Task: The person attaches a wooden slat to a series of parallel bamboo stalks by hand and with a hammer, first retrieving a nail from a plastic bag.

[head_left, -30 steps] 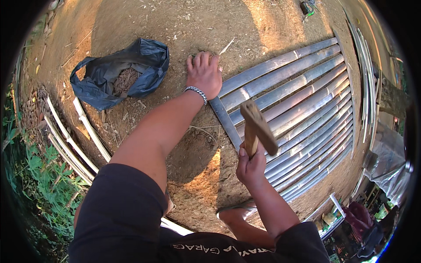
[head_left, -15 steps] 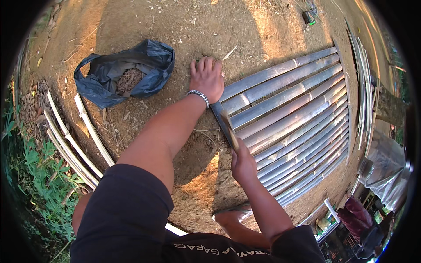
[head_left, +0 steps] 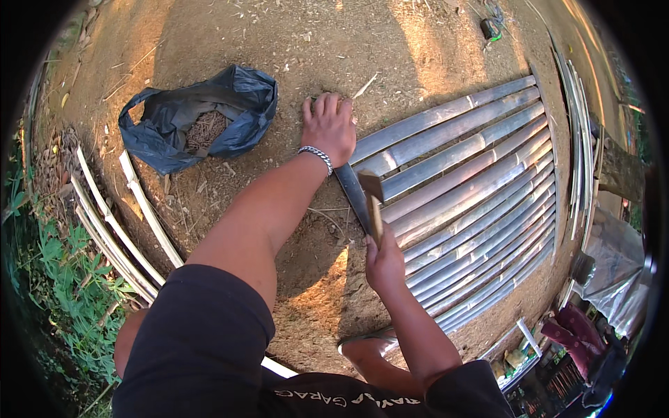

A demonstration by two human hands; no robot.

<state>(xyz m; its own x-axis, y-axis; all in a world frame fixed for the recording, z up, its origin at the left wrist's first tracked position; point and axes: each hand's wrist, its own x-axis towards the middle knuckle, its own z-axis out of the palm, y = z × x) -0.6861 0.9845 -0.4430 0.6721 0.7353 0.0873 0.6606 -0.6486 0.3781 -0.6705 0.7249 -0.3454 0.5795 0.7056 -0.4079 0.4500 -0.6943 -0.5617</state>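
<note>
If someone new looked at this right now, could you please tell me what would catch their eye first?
Probably the bamboo-slat panel, spreading across the right half of the view. Near centre, the left hand rests at its upper-left corner, while the right hand grips a wooden-handled hammer near its left edge. A black plastic bag sits open at upper left.

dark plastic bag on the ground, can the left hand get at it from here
Probably yes: the left hand rests at a corner of the bamboo frame, and the dark bag sits to its left with only soil showing between. It would likely have to leave the frame.
</note>
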